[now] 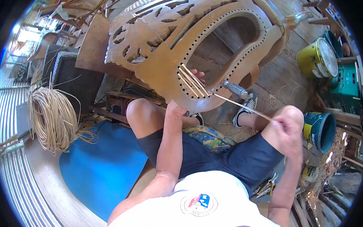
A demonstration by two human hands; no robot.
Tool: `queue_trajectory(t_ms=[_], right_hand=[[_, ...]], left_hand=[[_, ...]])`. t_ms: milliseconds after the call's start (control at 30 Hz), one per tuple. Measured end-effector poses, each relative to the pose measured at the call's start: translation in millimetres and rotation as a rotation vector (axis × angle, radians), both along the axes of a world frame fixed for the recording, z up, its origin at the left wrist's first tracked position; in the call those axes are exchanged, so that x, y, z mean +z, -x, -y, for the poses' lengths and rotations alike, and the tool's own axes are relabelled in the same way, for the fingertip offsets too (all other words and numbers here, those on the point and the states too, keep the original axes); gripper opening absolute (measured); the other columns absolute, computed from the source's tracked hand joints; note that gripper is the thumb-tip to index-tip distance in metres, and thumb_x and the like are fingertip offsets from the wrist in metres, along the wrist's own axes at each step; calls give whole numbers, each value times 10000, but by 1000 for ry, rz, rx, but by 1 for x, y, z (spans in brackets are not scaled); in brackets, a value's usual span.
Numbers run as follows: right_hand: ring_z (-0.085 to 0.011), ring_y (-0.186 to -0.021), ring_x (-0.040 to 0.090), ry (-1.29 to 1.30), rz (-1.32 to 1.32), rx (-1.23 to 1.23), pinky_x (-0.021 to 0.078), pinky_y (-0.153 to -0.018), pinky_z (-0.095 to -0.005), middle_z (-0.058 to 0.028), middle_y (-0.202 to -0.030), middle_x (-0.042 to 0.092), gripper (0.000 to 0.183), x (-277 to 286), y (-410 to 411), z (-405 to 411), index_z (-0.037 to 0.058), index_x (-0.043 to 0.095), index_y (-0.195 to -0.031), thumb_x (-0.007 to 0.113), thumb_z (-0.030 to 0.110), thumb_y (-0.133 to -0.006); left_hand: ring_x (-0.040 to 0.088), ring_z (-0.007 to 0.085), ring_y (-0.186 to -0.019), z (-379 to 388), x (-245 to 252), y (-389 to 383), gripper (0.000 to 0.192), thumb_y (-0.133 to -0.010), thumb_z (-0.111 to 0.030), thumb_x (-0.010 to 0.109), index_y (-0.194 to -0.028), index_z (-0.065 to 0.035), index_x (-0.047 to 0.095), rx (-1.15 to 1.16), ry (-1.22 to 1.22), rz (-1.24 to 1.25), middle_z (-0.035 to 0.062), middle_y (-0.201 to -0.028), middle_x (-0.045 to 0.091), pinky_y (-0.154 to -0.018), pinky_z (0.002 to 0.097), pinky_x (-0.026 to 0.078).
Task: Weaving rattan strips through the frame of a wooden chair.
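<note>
A carved wooden furniture frame (pixel 158 64) lies tilted before me, with small holes drilled around its curved opening. Several strands of cane (pixel 190 80) cross the opening's near left corner. My right hand (pixel 285 134), blurred, is shut on a cane strand (pixel 242 106) that stretches taut from a hole in the near rim, above my right knee. My left hand (pixel 197 75) reaches under the frame; its fingertips show through the opening behind the strands and the rest is mostly hidden, so its grip is unclear. A short silvery peg-like piece (pixel 236 90) stands at the opening's right rim.
A large coil of cane (pixel 52 118) hangs at the left, beside a blue panel (pixel 102 164). On the right are a yellow bucket (pixel 311 59), a green crate (pixel 347 88) and a tipped dark-green bucket (pixel 323 132). Several hand tools (pixel 265 187) lie by my right hip.
</note>
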State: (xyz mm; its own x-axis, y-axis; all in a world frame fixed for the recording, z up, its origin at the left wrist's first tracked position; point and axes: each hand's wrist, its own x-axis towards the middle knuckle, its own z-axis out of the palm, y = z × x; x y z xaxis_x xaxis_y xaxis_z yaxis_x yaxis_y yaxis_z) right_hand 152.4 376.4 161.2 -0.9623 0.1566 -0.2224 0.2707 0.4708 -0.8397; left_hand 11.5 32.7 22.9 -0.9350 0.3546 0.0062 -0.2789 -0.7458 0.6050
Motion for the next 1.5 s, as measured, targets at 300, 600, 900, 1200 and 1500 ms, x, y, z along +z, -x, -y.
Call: queue_trajectory(t_ms=[300,600,900,1200,1500], right_hand=[[-30,-789,526,-130,-315,-448,431,-734,-191,42,-882,606,153,21,-17,-155,10,656,-1009,598,148,-1042],[-17,-643,453,304,-304,-141,336,-554,-181,23,-844,578,129,8,130,-103,75,590,-1116,570,181,-1044],[-20,-690,465,174,-441,13,383,-619,-200,57,-777,565,102,-34,207,-30,67,662,-971,626,158,-1000],[-39,-733,495,240,-416,-100,414,-664,-219,38,-824,586,134,-36,203,-13,35,656,-983,628,165,-992],[-99,-786,567,207,-364,-87,472,-748,-277,-9,-875,654,177,-37,214,4,29,685,-1011,652,196,-962]], left_hand=[[661,310,-1117,-1,0,2,448,-996,-328,606,-1351,-58,569,-34,-152,65,170,-1236,668,-968,460,570],[620,297,-1040,-18,-32,21,381,-961,-358,642,-1184,-50,656,-93,-339,13,136,-1057,677,-940,420,558],[671,180,-987,-11,-11,-41,268,-932,-178,699,-1160,-43,659,207,329,246,83,-1102,697,-883,357,556],[648,147,-1007,40,67,-81,384,-1001,-406,644,-1261,-126,603,349,465,341,27,-1170,680,-844,313,520],[621,145,-1120,-61,55,-72,501,-929,-405,742,-1296,-108,574,534,216,232,-12,-1210,656,-938,344,515]])
